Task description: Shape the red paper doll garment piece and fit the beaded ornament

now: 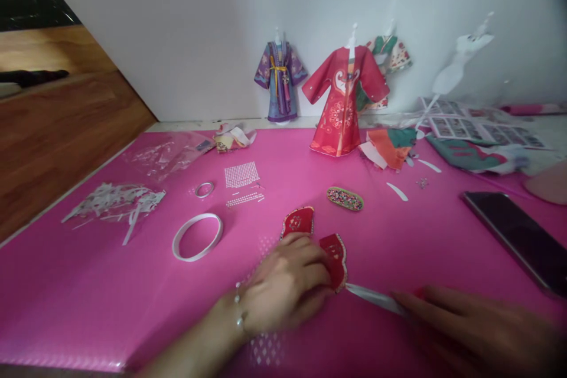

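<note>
My left hand (286,283) rests palm down on the pink mat (110,295), its fingers pressing on a red patterned paper piece (335,257) with two lobes; the far lobe (297,221) sticks out beyond my fingers. My right hand (469,331), blurred, lies at the lower right and pinches a thin white strip (374,298) that runs to the red piece's lower edge. An oval beaded paper piece (345,198) lies just beyond.
Paper robes stand on white stands at the wall: a purple one (280,80), a red one (341,100), a green-patterned one (392,53). Tape rings (197,236), rhinestone sheets (241,175), plastic bags (115,201), paper scraps (390,147), a printed sheet (469,124) and a dark phone (518,236) lie around.
</note>
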Available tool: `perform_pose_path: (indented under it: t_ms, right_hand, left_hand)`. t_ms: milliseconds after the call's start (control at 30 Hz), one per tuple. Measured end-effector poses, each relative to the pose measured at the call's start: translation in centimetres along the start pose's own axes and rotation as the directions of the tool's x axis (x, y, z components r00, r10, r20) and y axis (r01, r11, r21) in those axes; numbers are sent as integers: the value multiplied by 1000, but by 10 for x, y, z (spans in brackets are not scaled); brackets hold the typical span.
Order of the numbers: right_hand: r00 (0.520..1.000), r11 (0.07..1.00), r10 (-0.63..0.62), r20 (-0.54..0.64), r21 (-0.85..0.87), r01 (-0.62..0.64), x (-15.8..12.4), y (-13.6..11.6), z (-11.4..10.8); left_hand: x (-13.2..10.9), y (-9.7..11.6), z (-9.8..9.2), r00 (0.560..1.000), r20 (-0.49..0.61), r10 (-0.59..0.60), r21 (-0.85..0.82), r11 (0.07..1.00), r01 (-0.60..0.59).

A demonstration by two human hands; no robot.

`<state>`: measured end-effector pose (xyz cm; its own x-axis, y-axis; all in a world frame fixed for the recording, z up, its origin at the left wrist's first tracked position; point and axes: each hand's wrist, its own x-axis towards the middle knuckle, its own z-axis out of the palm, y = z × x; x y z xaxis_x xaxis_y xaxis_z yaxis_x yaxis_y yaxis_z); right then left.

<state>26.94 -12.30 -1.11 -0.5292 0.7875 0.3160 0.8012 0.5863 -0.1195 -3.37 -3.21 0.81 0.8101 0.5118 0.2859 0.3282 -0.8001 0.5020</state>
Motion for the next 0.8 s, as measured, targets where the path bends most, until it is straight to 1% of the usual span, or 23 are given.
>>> perform_pose_path:
  t_ms: [67,100,133,267,333,467,533,633,700,800]
  right_hand:
    - [994,995,-63,84,-70,69,-4,4,2]
    - [990,991,-88,109,-91,98,-6,5,4]
    - [990,989,-94,108,-100,105,-7,6,5]
    - [992,993,-100,83,-52,104,-4,5,7]
    - [990,994,-103,94,-31,106,1,3,6]
    - [978,991,-119,169,-40,127,7,3,9]
    - [976,990,-116,184,-56,128,7,7,12]
    - [970,984,-143,195,-76,160,7,11,16]
    - [961,982,-160,225,-68,179,10,12,16]
    - [953,985,-153,262,-37,169,16,9,14]
  left_hand:
    - [1,0,0,996,-24,-86,38,996,87]
    - [1,0,1,994,-22,-108,50,993,109]
    - [1,-1,1,993,-12,-115,57,992,116]
    - [-1,-5,1,995,41,-87,44,995,85]
    - [-2,-7,-1,995,53,-87,38,996,85]
    - [-4,-8,-5,994,62,-89,8,996,89]
    - [-3,-7,-5,994,52,-92,-16,996,93]
    - [-1,-5,-5,994,50,-95,-38,995,97]
    - [-1,-5,-5,994,61,-94,-44,994,96]
    - [-1,-5,-5,993,75,-92,-39,995,95]
